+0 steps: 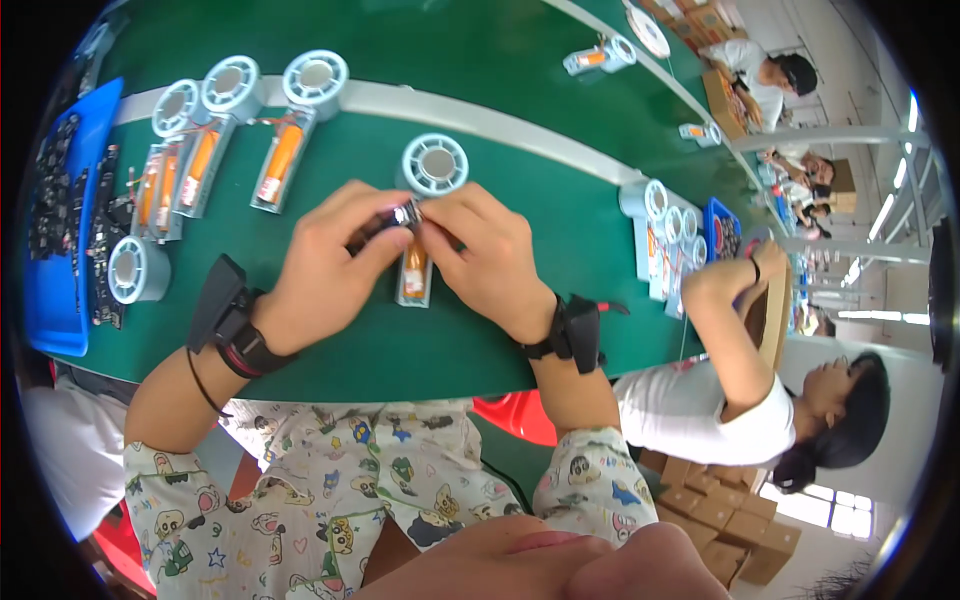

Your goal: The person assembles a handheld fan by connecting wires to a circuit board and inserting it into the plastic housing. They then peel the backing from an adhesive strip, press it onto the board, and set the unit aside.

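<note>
My left hand (335,245) is closed, with thumb and fingers pinching a small dark electronic part (404,214) that has a shiny metal end. My right hand (485,255) is closed too. Its thumb and forefinger meet at the part's right side, and what exactly they pinch is too small to make out. Just beyond my fingers stands a light-blue round housing (436,165) with a grey disc in its middle. Below the part, partly hidden by my hands, lies a grey channel (414,298) holding an orange-wrapped cell (413,262).
Similar units with orange cells (282,160) stand at the left beside a blue tray (65,335) of black parts. A loose round housing (138,270) is near it. More units (655,255) and a co-worker's arm (735,330) are at right. A pale rail (480,118) crosses the green table.
</note>
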The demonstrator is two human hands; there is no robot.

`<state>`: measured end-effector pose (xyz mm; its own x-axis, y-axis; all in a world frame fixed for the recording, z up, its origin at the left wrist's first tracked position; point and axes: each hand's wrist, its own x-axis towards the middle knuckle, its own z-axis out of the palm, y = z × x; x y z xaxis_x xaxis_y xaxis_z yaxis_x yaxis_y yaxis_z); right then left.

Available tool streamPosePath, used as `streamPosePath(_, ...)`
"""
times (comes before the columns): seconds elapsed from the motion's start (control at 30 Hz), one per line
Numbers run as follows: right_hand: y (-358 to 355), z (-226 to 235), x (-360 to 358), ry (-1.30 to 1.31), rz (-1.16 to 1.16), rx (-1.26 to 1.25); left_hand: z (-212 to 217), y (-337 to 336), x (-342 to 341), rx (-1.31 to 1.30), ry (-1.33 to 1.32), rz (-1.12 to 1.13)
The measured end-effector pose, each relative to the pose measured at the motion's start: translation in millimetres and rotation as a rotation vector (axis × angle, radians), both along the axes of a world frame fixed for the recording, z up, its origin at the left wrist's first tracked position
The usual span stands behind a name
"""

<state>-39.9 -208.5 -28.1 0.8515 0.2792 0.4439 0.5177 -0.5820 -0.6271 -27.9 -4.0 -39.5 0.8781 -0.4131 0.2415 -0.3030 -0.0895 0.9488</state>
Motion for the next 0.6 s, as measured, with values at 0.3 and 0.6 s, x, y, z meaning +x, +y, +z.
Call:
streamPosePath(0.3, 16, 8, -12, -0.178, -0.176, -0.377, -6, -1, 5, -0.029, 0.342, 0.022)
streamPosePath(0.6, 21, 23, -25, 0.128, -0.233, -0.406, 5, 0, 10, 0.065, 0.504, -0.057)
